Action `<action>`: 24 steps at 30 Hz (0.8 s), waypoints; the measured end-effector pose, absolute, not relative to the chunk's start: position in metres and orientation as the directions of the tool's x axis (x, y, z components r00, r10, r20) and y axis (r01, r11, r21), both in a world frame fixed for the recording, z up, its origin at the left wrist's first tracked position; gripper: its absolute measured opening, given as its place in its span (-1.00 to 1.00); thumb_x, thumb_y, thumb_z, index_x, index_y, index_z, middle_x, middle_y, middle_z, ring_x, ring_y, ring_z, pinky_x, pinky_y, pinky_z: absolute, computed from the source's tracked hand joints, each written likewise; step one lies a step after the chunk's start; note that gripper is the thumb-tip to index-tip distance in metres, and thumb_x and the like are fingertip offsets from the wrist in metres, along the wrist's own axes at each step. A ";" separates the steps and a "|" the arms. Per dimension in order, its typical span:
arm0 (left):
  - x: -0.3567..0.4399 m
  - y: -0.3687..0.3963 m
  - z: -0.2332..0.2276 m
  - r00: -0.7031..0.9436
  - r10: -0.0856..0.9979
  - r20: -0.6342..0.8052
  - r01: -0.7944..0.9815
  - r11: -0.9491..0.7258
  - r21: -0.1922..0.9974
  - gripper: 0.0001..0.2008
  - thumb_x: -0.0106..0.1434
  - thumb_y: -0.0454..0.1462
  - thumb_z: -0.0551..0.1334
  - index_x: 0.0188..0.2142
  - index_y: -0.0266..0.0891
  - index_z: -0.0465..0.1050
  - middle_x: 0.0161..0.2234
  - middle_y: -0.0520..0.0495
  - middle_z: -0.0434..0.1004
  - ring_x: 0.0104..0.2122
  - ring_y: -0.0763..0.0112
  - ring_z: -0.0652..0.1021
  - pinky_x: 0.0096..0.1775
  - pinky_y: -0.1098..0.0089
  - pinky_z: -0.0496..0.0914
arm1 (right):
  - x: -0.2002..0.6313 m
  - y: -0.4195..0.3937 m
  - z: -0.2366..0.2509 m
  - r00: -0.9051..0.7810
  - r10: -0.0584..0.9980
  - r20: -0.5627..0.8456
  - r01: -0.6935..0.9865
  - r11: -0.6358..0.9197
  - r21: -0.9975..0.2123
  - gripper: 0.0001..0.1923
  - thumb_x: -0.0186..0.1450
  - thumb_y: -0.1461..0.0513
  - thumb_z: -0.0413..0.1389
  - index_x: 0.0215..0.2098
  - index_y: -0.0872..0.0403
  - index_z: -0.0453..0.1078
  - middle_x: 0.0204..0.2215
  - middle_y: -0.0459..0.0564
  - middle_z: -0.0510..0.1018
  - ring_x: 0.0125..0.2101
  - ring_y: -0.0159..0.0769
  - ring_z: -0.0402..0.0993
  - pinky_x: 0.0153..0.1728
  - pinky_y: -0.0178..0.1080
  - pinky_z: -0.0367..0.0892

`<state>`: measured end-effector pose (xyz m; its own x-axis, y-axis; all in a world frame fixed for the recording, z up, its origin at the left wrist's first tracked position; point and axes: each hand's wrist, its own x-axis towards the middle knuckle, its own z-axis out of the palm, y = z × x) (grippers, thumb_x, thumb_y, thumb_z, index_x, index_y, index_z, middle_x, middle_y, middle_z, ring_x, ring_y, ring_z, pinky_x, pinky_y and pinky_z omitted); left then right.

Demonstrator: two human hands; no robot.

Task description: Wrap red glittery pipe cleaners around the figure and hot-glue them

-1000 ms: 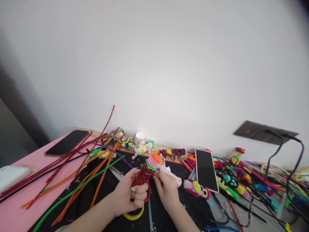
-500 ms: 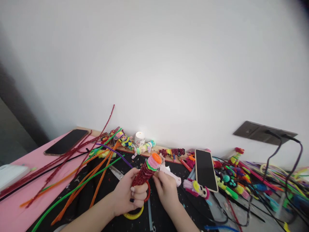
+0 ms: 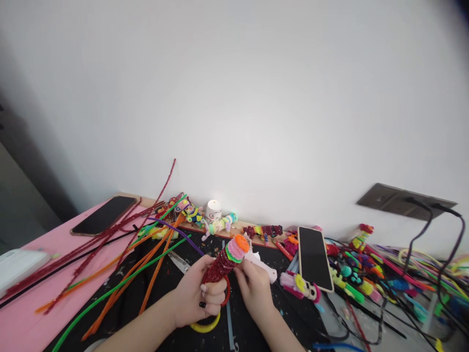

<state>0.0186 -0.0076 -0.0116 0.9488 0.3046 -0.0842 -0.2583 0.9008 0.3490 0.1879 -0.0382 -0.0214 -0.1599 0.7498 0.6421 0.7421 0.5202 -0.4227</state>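
At your far left, one white plastic block [image 3: 22, 266] sits on a flat pink sheet [image 3: 25, 322]. Just past it lies one black-screened phone [image 3: 103, 215]. Many dark red, sparkly, fuzzy sticks [image 3: 81, 268] cross the sheet, with some orange fuzzy sticks [image 3: 95, 328], at least two green fuzzy sticks [image 3: 82, 313] and one purple fuzzy stick [image 3: 188, 239]. By the wall you have one small white cup [image 3: 213, 210] with red and black print; I can't tell if it holds anything. One silver scissor blade [image 3: 179, 262] pokes out beside your left hand [image 3: 194, 296]. That hand's fingers are curled tight around one fat, dark red, sparkly, fuzzy tube [image 3: 221, 264], tilted, with a green, pink and orange top. Your right hand [image 3: 255, 286] is just beside the tube, thumb and finger close together; I can't tell if they pinch anything. One smooth, pale pink thing [image 3: 269, 273] is partly behind it. Farther right lie one pale-edged phone [image 3: 315, 259] and one pink and yellow fuzzy doll [image 3: 299, 283]. Two black plugs fill a grey-brown wall plate [image 3: 381, 196].
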 end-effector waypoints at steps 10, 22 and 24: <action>0.019 -0.008 -0.013 0.953 0.289 -0.089 -0.238 0.898 0.370 -0.51 0.03 0.03 0.13 -0.81 -0.21 0.04 -0.83 0.19 -0.10 -0.80 0.65 -0.04 -0.69 0.53 -0.17 | 0.187 -0.038 -0.023 -0.149 0.763 0.629 0.758 0.497 -0.423 -0.76 0.31 0.31 -0.07 -0.52 0.05 0.23 -0.66 -0.13 0.33 -0.65 -0.37 0.23 -0.61 -0.33 0.09; 0.020 -0.008 -0.011 0.950 0.305 -0.070 -0.255 0.884 0.393 -0.52 0.03 0.01 0.12 -0.81 -0.21 0.05 -0.84 0.19 -0.10 -0.80 0.66 -0.02 -0.69 0.52 -0.18 | 0.185 -0.039 -0.022 -0.149 0.768 0.624 0.733 0.509 -0.451 -0.80 0.31 0.33 -0.06 -0.48 0.07 0.26 -0.64 -0.11 0.38 -0.63 -0.36 0.29 -0.59 -0.35 0.14; 0.020 -0.008 -0.011 0.948 0.309 -0.069 -0.258 0.881 0.397 -0.52 0.03 0.01 0.12 -0.81 -0.21 0.05 -0.84 0.19 -0.10 -0.80 0.66 -0.02 -0.69 0.51 -0.18 | 0.185 -0.039 -0.021 -0.149 0.768 0.623 0.729 0.511 -0.456 -0.80 0.30 0.33 -0.06 -0.47 0.07 0.27 -0.63 -0.11 0.38 -0.63 -0.37 0.29 -0.59 -0.36 0.14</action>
<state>0.0197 -0.0081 -0.0112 0.9485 0.3093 -0.0689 -0.2584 0.8808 0.3969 0.1850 -0.0387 -0.0215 -0.1492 0.7682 0.6226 0.7287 0.5110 -0.4558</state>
